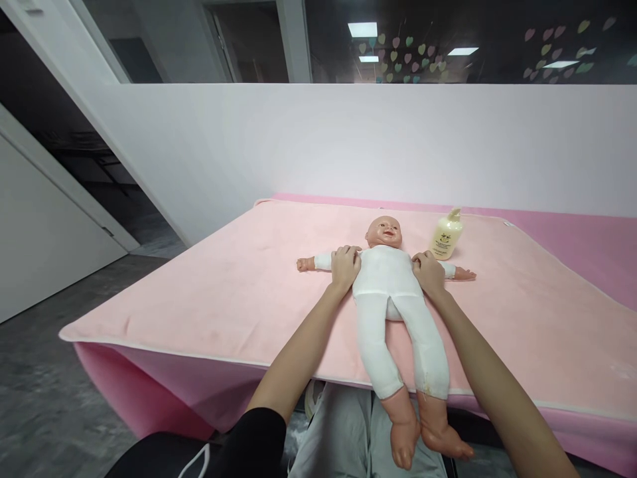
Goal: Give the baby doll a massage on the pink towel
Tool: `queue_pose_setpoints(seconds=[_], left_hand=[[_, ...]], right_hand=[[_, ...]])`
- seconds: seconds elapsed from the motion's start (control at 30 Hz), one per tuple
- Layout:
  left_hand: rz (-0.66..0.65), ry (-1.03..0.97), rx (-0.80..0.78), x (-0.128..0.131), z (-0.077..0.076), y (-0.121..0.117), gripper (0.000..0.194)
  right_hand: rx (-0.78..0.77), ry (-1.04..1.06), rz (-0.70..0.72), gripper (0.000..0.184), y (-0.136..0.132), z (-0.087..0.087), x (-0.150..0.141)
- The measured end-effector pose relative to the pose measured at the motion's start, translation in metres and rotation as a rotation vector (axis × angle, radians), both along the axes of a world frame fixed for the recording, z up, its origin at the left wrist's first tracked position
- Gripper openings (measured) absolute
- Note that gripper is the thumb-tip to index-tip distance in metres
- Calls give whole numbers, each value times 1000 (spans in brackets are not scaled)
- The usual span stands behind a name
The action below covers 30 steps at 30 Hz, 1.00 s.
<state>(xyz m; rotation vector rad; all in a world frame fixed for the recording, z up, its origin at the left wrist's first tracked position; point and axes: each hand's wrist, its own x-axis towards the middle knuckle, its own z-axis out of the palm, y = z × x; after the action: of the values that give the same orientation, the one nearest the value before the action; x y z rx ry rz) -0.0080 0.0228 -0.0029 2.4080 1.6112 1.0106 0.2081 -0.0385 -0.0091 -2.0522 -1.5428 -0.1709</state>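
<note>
A baby doll [387, 279] with a white cloth body lies on its back, its head towards the wall and its arms spread sideways. Its lower legs hang past the table's front edge over my lap. My left hand [346, 267] is closed round the doll's upper arm on the left, near the shoulder. On the other side my right hand [428, 271] grips the opposite upper arm, fingers curled over it. Just behind my right hand stands a pale yellow pump bottle [446, 236].
A light pink mat [223, 285] covers the table, over a darker pink cloth [587, 245] that hangs down in front. A white wall [348, 139] with a window above rises behind the table. Grey floor and a white door [50, 232] are at the left.
</note>
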Motion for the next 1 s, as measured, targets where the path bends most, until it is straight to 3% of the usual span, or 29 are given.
queue_pose_setpoints(seconds=[1.0], left_hand=[[-23, 80, -24, 0, 1, 1, 28]], right_hand=[[1, 7, 13, 23, 1, -2, 2]])
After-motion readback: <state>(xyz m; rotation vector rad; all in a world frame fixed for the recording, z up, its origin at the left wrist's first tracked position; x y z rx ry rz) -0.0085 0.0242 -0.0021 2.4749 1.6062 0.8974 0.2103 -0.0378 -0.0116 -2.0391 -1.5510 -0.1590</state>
